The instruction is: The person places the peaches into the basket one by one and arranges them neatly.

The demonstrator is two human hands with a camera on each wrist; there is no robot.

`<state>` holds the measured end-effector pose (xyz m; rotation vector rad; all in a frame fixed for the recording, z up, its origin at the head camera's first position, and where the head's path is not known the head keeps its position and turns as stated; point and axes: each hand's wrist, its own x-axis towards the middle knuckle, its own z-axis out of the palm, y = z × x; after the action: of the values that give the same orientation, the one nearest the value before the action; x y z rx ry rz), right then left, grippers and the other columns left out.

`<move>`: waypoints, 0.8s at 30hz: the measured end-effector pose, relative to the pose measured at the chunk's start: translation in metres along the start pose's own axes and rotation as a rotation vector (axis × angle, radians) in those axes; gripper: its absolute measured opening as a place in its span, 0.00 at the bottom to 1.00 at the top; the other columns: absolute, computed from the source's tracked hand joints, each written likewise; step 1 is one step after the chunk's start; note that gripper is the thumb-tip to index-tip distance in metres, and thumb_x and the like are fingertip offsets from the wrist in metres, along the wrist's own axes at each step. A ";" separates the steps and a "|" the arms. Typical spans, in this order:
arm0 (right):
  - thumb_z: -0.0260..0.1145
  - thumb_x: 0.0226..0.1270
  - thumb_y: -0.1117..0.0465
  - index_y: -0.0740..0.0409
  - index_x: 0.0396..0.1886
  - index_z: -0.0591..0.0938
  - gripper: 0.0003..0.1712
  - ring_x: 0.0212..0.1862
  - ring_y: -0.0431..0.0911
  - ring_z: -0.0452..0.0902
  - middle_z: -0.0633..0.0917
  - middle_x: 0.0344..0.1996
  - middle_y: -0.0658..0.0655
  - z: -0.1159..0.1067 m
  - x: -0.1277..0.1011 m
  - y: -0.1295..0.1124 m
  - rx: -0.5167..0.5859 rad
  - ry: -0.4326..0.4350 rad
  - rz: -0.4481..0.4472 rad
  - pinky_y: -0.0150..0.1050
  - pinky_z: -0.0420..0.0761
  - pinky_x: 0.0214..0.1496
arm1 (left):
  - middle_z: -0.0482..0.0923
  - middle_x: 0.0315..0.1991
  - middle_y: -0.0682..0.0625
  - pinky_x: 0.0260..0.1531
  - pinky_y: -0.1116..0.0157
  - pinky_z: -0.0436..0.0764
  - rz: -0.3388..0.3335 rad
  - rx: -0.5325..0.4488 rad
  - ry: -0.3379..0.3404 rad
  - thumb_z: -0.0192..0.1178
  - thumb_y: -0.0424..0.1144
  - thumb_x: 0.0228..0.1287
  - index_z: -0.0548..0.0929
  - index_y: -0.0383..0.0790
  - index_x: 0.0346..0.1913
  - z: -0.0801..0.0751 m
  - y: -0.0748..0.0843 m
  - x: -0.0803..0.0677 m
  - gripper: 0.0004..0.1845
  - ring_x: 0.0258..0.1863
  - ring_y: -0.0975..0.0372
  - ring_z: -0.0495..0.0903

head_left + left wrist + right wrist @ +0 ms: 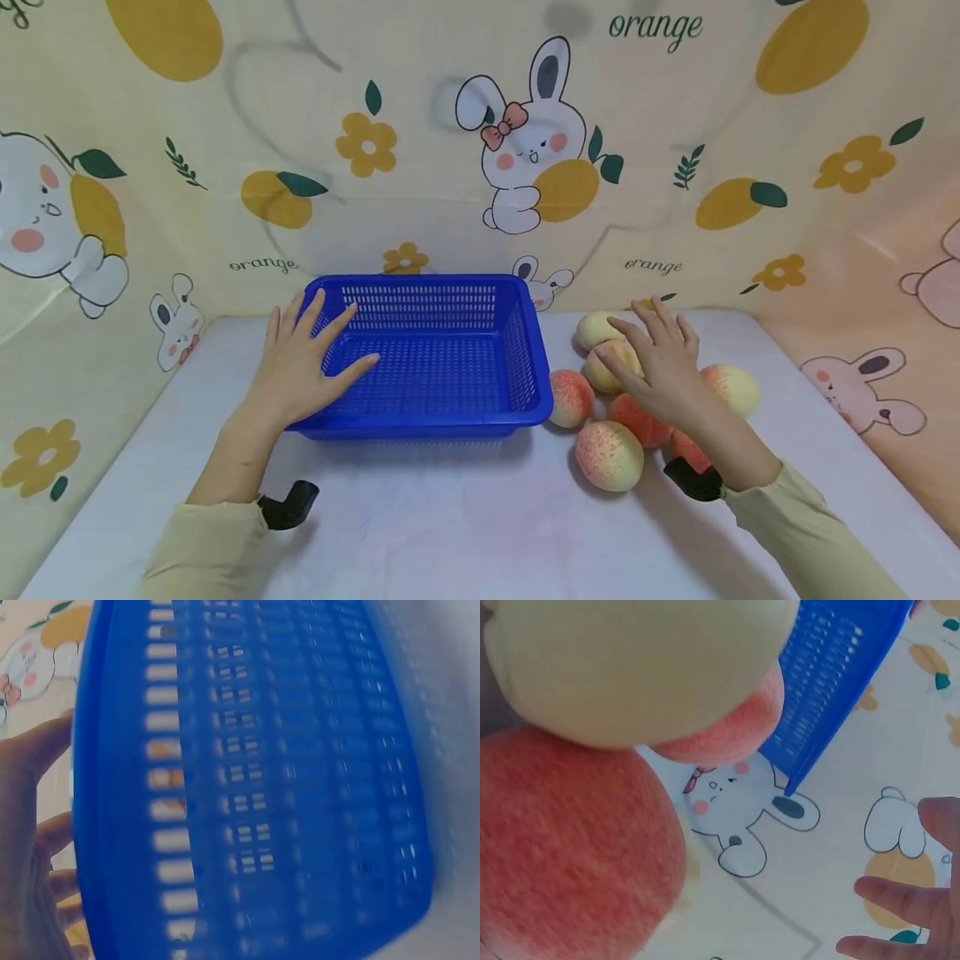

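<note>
Left grip [300, 367]: fingers spread, pinching nothing, over the left end of the blue basket [420, 421]; can't tell if it touches the rim. Basket sits on the bench [420, 517], running right from that grip. Right grip [663, 358]: also spread, nothing held, above the peaches [609, 456], which lie left, right and nearside of it.

Step looks like the reach, no peach picked up. Next move probably calls for lowering the right grip and curling round one peach without rolling neighbours.

Left-wrist cam adds the slotted wall up close. Head cam has right fingers overlapping peaches; right-wrist cam shows a gap.
</note>
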<state>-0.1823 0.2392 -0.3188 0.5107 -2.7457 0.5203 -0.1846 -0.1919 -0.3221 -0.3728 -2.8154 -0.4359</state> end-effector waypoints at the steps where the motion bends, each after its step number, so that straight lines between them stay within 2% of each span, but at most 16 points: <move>1: 0.55 0.71 0.44 0.64 0.64 0.71 0.33 0.75 0.65 0.39 0.59 0.70 0.73 0.000 -0.001 -0.001 0.003 0.012 -0.015 0.68 0.39 0.67 | 0.46 0.75 0.33 0.68 0.38 0.34 -0.007 0.000 0.004 0.52 0.67 0.61 0.62 0.45 0.72 0.000 -0.003 -0.001 0.43 0.75 0.42 0.34; 5: 0.57 0.71 0.47 0.64 0.62 0.74 0.30 0.74 0.64 0.42 0.62 0.68 0.72 0.004 -0.006 -0.003 0.027 0.061 -0.066 0.67 0.44 0.66 | 0.47 0.74 0.31 0.68 0.37 0.34 -0.032 0.007 0.008 0.52 0.66 0.62 0.63 0.45 0.72 -0.002 -0.015 -0.007 0.42 0.75 0.40 0.36; 13: 0.64 0.65 0.57 0.64 0.53 0.79 0.21 0.70 0.66 0.55 0.72 0.61 0.71 0.013 -0.014 -0.007 0.090 0.239 -0.167 0.69 0.53 0.62 | 0.52 0.71 0.29 0.68 0.36 0.34 -0.063 0.011 0.023 0.54 0.57 0.66 0.64 0.43 0.71 -0.005 -0.029 -0.012 0.35 0.74 0.38 0.38; 17: 0.64 0.65 0.57 0.63 0.53 0.79 0.20 0.70 0.65 0.56 0.73 0.60 0.71 0.016 -0.017 -0.008 0.106 0.259 -0.170 0.70 0.55 0.61 | 0.57 0.68 0.26 0.67 0.36 0.35 -0.091 0.022 0.044 0.56 0.51 0.66 0.66 0.40 0.69 -0.005 -0.035 -0.015 0.32 0.73 0.36 0.40; 24: 0.65 0.63 0.60 0.62 0.51 0.79 0.18 0.68 0.67 0.59 0.74 0.59 0.71 0.017 -0.021 -0.007 0.131 0.248 -0.126 0.70 0.58 0.61 | 0.59 0.65 0.23 0.66 0.34 0.40 -0.127 -0.004 0.036 0.56 0.47 0.67 0.69 0.35 0.67 -0.003 -0.046 -0.017 0.29 0.70 0.32 0.45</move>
<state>-0.1644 0.2322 -0.3397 0.6030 -2.4382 0.6859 -0.1810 -0.2384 -0.3363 -0.1850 -2.8129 -0.4705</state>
